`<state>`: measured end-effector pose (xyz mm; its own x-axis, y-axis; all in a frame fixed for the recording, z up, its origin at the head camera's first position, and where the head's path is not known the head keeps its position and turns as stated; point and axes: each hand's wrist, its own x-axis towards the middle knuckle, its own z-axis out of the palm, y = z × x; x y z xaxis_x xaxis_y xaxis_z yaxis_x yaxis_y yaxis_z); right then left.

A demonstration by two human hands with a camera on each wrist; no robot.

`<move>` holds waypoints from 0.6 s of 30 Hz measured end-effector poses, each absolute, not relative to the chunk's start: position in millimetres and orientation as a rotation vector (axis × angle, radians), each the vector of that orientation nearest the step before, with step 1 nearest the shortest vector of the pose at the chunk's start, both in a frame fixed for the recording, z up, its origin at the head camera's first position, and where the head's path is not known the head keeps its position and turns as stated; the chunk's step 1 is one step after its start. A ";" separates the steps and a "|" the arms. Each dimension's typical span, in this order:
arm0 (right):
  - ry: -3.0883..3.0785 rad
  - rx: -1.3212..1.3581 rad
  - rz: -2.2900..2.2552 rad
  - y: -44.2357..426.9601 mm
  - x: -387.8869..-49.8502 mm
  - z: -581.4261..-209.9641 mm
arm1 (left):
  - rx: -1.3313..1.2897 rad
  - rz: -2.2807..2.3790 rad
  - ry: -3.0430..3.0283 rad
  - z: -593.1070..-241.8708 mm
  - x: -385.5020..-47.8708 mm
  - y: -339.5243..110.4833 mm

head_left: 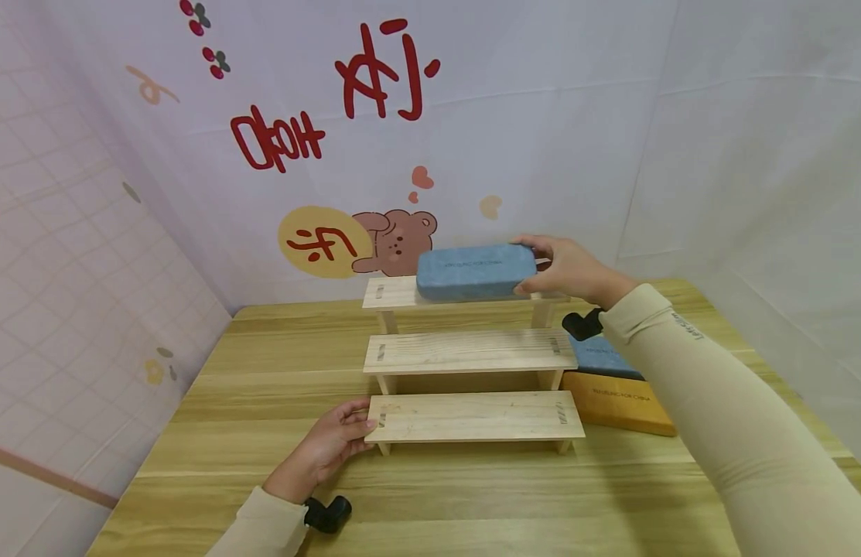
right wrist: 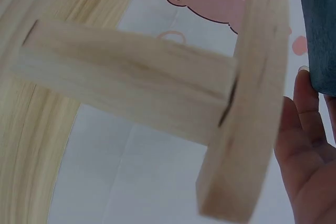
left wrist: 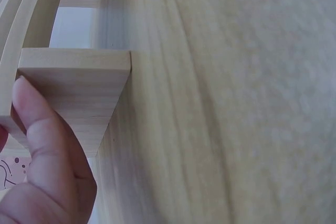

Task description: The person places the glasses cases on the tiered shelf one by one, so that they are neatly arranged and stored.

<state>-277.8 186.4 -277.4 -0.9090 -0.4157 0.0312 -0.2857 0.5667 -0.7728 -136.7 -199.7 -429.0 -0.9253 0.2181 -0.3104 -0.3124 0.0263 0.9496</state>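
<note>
My right hand grips the right end of a blue glasses case, thumb at the front and fingers behind. The case lies lengthwise over the top board of a three-tier wooden stand; whether it touches the board cannot be told. In the right wrist view, only part of the dark blue case shows beside my fingers. Down at the lowest board, my left hand pinches its left end. The left wrist view shows a finger against that board, near a leg.
Right of the stand, a second blue case lies behind an orange case, partly hidden by my right sleeve. A wood-grain tabletop carries everything. Close behind the stand hangs a printed white backdrop.
</note>
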 end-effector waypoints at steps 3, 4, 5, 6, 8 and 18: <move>2.632 -0.587 -1.256 183.2 -280.5 -278.5 | -0.095 1.957 1.941 -429.4 -136.9 -199.4; 2.623 -0.584 -1.259 182.1 -281.0 -278.5 | -0.090 1.957 1.941 -429.4 -136.9 -199.5; 2.619 -0.583 -1.257 181.3 -281.5 -278.5 | -0.085 1.958 1.940 -429.4 -137.0 -199.5; 2.614 -0.583 -1.257 180.5 -281.7 -278.5 | -0.080 1.960 1.937 -429.4 -137.2 -199.5; 2.602 -0.581 -1.257 179.5 -281.9 -278.3 | -0.067 1.961 1.934 -429.3 -137.4 -199.7; 2.621 -0.572 -1.162 178.0 -285.3 -277.6 | -0.044 1.954 1.932 -430.2 -138.1 -200.3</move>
